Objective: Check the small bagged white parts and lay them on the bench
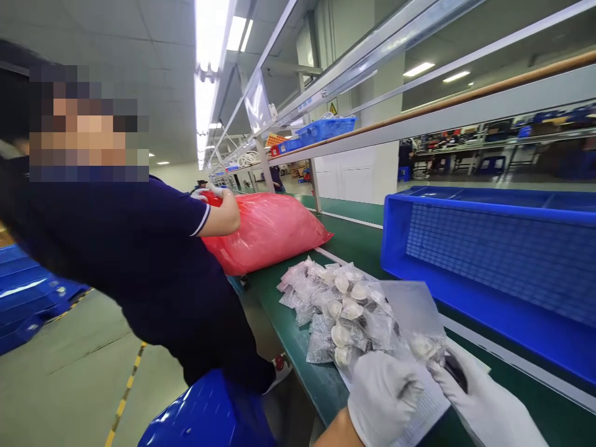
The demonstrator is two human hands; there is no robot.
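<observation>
My left hand [384, 397], in a white glove, is curled closed in front of the pile; anything inside its fingers is hidden. My right hand [488, 397], also gloved in white, pinches a clear plastic bag [426, 344] with a round whitish part showing through it. A dark piece [456, 370] shows between the thumb and fingers of that hand. Behind both hands lies a heap of bubble-wrapped parts [342, 304] with round cream-coloured ends. A translucent plastic sheet or bag [412, 304] stands up beside the heap, and a printed paper [426, 400] lies beneath my hands.
A blue crate [395, 239] lies on its side along the right of the green bench [293, 338]. Farther back, a co-worker [162, 273] in dark clothes handles a large red plastic bag [274, 230]. A blue stool or bin [209, 416] stands low at the front.
</observation>
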